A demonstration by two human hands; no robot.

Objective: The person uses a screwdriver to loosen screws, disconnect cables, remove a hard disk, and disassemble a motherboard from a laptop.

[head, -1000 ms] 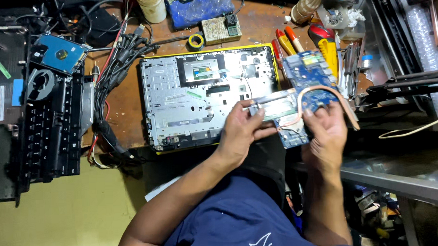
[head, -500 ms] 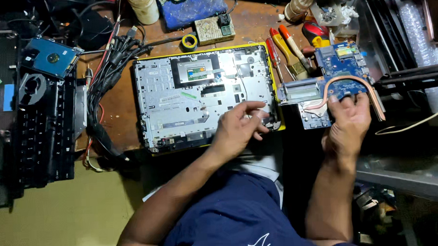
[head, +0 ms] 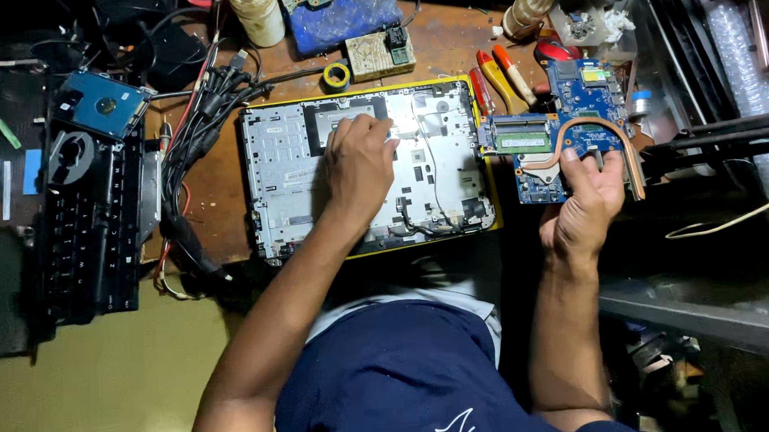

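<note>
An opened silver laptop base (head: 433,129) with a yellow rim lies on the wooden bench. My left hand (head: 359,167) rests flat on its middle, fingers near a dark rectangular cutout, holding nothing. To the right, my right hand (head: 584,205) grips the lower edge of a blue motherboard (head: 580,94) with a curved copper heat pipe (head: 607,127) and a green memory stick (head: 521,140). The board lies beside the base's right edge.
Red and yellow screwdrivers (head: 497,74) lie above the board. A bundle of black cables (head: 198,129), a black keyboard (head: 87,243) and a blue hard drive (head: 104,102) sit to the left. A yellow tape roll (head: 337,75) and small circuit board (head: 377,54) are at the back.
My left hand moved left from the base's right edge onto its middle. My right hand carried the motherboard further right and away from the base.
</note>
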